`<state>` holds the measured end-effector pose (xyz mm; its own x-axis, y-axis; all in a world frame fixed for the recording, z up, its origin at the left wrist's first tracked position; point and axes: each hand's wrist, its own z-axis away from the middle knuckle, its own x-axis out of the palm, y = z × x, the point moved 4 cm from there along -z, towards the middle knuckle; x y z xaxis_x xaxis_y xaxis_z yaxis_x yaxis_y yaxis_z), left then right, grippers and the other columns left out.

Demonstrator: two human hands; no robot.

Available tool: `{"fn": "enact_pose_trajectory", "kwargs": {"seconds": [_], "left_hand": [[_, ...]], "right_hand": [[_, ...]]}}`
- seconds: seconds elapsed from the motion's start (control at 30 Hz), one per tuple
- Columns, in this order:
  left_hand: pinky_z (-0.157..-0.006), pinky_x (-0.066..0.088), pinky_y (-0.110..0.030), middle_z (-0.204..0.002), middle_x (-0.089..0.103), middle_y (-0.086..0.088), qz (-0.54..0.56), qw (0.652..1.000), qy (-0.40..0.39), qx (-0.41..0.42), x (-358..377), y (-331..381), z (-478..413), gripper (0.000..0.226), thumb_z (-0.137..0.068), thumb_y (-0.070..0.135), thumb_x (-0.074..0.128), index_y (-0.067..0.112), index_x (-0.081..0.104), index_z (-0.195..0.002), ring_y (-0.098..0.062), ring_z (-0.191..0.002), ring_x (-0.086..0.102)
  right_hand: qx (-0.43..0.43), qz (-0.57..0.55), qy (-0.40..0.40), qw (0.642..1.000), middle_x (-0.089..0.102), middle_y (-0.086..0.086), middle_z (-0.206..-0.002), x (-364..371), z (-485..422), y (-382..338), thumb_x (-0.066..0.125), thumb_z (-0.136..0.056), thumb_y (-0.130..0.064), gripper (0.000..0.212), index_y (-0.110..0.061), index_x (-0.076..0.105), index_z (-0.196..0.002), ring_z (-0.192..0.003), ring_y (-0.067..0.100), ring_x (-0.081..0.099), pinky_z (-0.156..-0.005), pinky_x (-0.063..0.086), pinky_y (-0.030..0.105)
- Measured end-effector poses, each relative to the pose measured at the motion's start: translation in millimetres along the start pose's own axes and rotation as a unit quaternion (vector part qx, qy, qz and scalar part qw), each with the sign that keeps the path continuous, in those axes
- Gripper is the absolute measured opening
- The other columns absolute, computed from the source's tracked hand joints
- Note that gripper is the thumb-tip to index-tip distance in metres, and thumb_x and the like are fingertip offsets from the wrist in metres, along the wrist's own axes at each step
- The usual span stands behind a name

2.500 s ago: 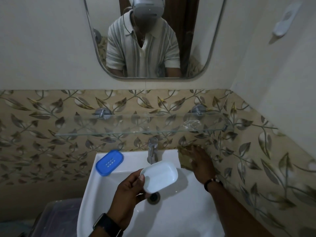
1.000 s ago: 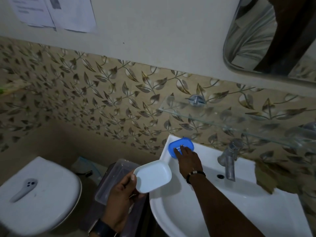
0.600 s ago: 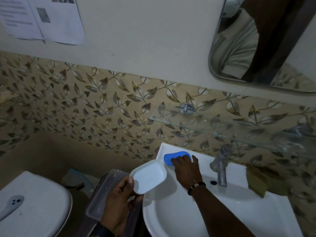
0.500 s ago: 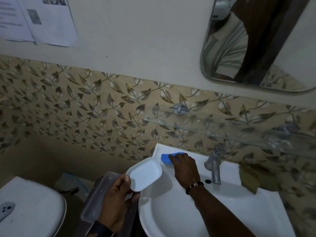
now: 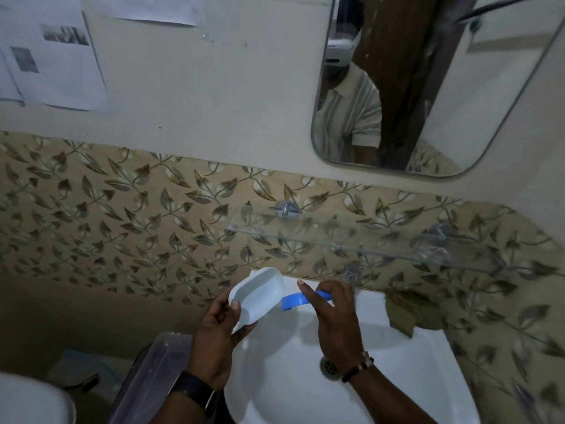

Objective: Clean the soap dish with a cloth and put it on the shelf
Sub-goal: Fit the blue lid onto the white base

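My left hand (image 5: pixel 218 332) grips the white soap dish base (image 5: pixel 258 296), tilted up over the basin's left rim. My right hand (image 5: pixel 333 316) holds the blue soap dish insert (image 5: pixel 293 301) lifted off the basin, its edge right beside the white base. A brownish cloth (image 5: pixel 403 313) lies on the basin's back right ledge, touched by neither hand. The glass shelf (image 5: pixel 336 240) runs along the tiled wall just above the basin.
The white basin (image 5: pixel 305 377) fills the lower middle, with its drain (image 5: pixel 328 367) and a tap (image 5: pixel 351 275) behind my right hand. A clear plastic bin (image 5: pixel 146 377) stands left of the basin, a toilet lid (image 5: pixel 30 402) further left. A mirror (image 5: pixel 428 87) hangs above.
My right hand has picked the blue insert up from the basin's back left corner and brought it beside the white base. The left hand has tilted the base upward. The view swung right.
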<state>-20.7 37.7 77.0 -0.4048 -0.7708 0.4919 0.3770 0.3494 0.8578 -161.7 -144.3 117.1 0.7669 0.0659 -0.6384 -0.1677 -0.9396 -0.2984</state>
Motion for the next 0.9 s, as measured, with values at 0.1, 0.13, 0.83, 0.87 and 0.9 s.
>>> {"fn": "enact_pose_trajectory", "kwargs": {"seconds": [0.1, 0.13, 0.83, 0.87, 0.9], "left_hand": [[-0.098, 0.052, -0.064, -0.13, 0.07, -0.01, -0.034, 0.999, -0.037, 0.019, 21, -2, 6, 0.044, -0.083, 0.029, 0.07, 0.022, 0.069, -0.126, -0.039, -0.122, 0.063], [-0.097, 0.054, -0.061, -0.131, 0.07, -0.008, -0.049, 0.997, -0.054, 0.023, 30, -3, 9, 0.044, -0.082, 0.03, 0.071, 0.025, 0.069, -0.126, -0.037, -0.122, 0.064], [-0.088, 0.06, -0.04, -0.139, 0.065, -0.002, -0.175, 0.949, -0.244, 0.089, 103, -7, 43, 0.055, -0.088, 0.047, 0.074, 0.029, 0.061, -0.138, -0.026, -0.13, 0.058], [-0.089, 0.059, -0.04, -0.139, 0.064, -0.002, -0.176, 0.948, -0.249, 0.09, 105, -8, 44, 0.055, -0.089, 0.048, 0.073, 0.029, 0.06, -0.139, -0.027, -0.13, 0.058], [-0.089, 0.059, -0.04, -0.139, 0.064, -0.001, -0.175, 0.947, -0.253, 0.09, 107, -7, 46, 0.055, -0.089, 0.05, 0.072, 0.03, 0.06, -0.139, -0.026, -0.129, 0.058]], "right_hand": [[0.002, -0.043, 0.001, 0.999, 0.051, 0.003, -0.109, -17, 4, -11, 0.062, -0.082, 0.021, 0.077, -0.031, 0.059, -0.138, -0.105, 0.019, 0.046, -0.097, 0.036, 0.026], [-0.003, -0.05, 0.0, 0.999, 0.052, 0.004, -0.109, -22, 4, -16, 0.064, -0.083, 0.019, 0.074, -0.031, 0.059, -0.138, -0.106, 0.02, 0.047, -0.097, 0.035, 0.025], [0.115, -0.163, 0.033, 0.979, 0.05, 0.004, -0.14, -95, 19, 0, 0.052, -0.101, -0.029, 0.038, -0.035, 0.054, -0.139, -0.133, 0.016, 0.048, -0.104, 0.039, 0.011], [0.113, -0.158, 0.029, 0.981, 0.05, 0.003, -0.14, -96, 19, 2, 0.053, -0.101, -0.029, 0.038, -0.035, 0.055, -0.138, -0.133, 0.016, 0.048, -0.104, 0.039, 0.011], [0.11, -0.153, 0.029, 0.982, 0.051, 0.003, -0.139, -97, 19, 3, 0.053, -0.1, -0.03, 0.038, -0.034, 0.057, -0.138, -0.132, 0.016, 0.048, -0.105, 0.039, 0.012]]}}
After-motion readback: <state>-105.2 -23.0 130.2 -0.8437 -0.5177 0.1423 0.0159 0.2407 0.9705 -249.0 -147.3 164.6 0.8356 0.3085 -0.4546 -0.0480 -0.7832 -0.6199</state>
